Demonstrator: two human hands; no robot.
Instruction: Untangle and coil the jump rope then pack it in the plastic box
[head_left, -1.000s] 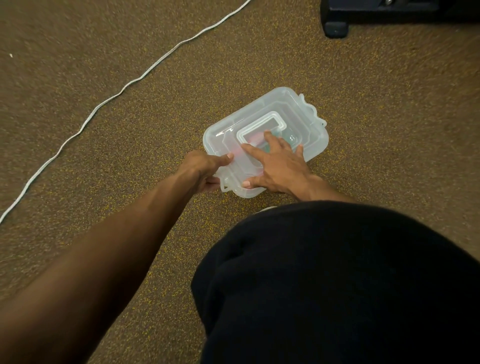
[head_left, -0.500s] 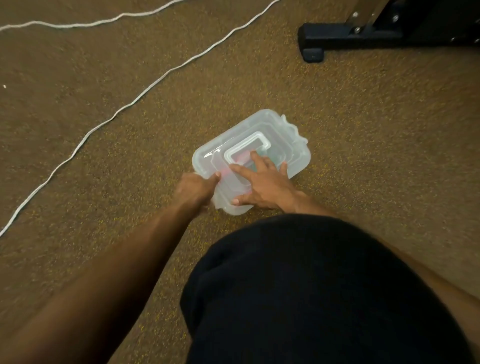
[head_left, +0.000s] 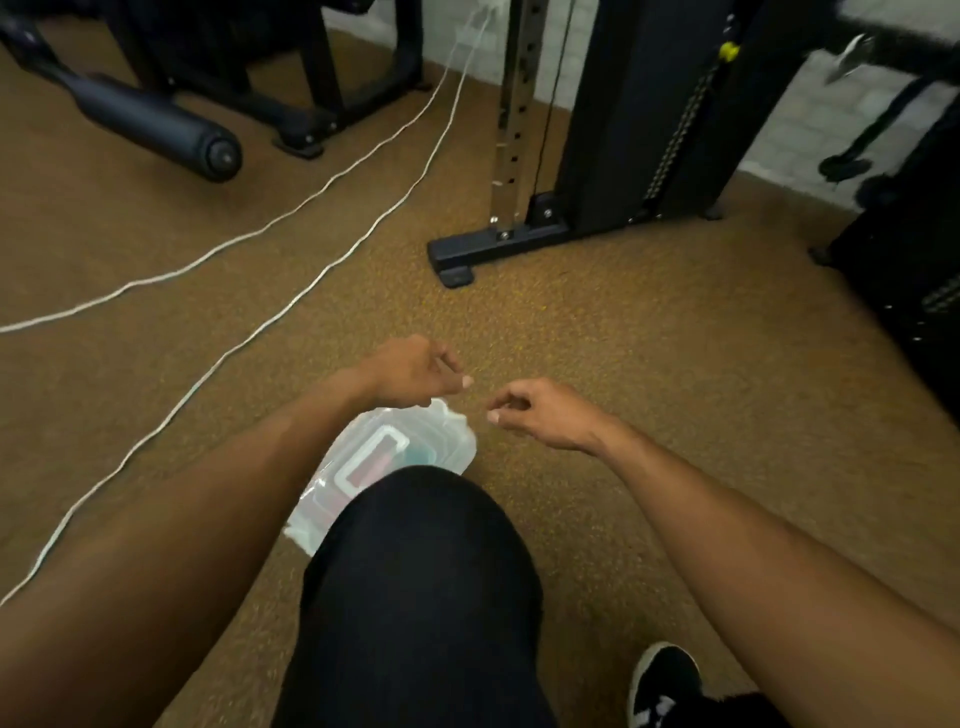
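Observation:
The clear plastic box (head_left: 415, 441) lies on the brown floor with its lid on, partly hidden behind my dark-clad knee (head_left: 415, 571). Red and teal shapes show faintly through the lid; I cannot tell what they are. My left hand (head_left: 415, 371) hovers just above the box's far edge, fingers loosely curled, holding nothing. My right hand (head_left: 535, 413) hangs in the air to the right of the box, fingers loosely curled and empty. Neither hand touches the box.
Two white cords (head_left: 291, 306) run across the floor on the left toward the wall. A black weight machine frame (head_left: 519, 244) stands ahead, a padded roller (head_left: 156, 130) at the far left, more black equipment (head_left: 909, 270) on the right. My shoe (head_left: 662, 680) shows at bottom right.
Both hands have lifted off the box lid and now hang apart above the floor. The view has tilted up, bringing gym equipment into sight; the box sits lower in frame.

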